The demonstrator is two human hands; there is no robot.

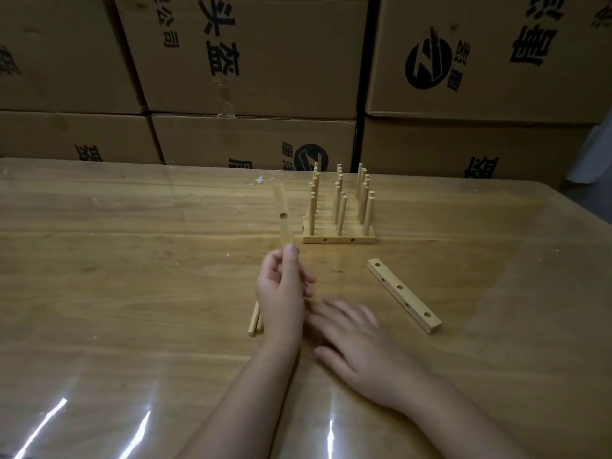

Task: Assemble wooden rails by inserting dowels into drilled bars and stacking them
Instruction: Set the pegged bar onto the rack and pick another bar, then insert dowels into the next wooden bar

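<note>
Left hand: grip closed round 1 drilled bar, held upright above the bench. Right hand: grip flat, empty, beside the loose dowels. Align 1 dowel square to its hole before pressing.

Loose bar right of dowels; stack behind

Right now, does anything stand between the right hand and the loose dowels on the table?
Yes. The left hand, which holds a drilled bar upright, sits between the right hand and the dowels. They lie on the table just left of the left wrist, partly hidden by it.
</note>
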